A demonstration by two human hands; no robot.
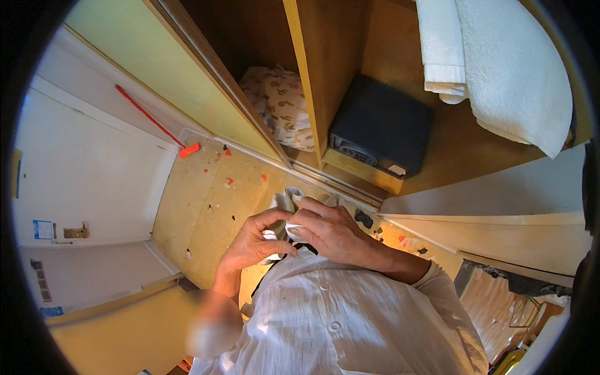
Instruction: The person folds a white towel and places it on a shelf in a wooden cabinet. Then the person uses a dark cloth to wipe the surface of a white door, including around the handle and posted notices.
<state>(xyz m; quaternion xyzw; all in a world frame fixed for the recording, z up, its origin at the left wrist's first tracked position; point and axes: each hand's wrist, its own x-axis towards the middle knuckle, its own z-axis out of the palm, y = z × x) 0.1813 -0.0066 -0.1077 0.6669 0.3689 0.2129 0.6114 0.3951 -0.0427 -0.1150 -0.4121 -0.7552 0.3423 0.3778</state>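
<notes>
Just in front of my shirt, a white cloth is bunched and folded between my hands. My right hand pinches it, with the thumb on top and the fingers curled over. On the other side, my left hand curves around the cloth in a C shape. Its index fingertip meets the cloth beside my right fingers, while the thumb points toward my shirt. Whether the left fingers grip the cloth is hidden. The lower part of the cloth is largely covered by my hands.
An open wardrobe holds a black safe, hanging white towels and a patterned bundle. A red broom leans by the white door. Red and dark scraps litter the floor. A mirror stands at right.
</notes>
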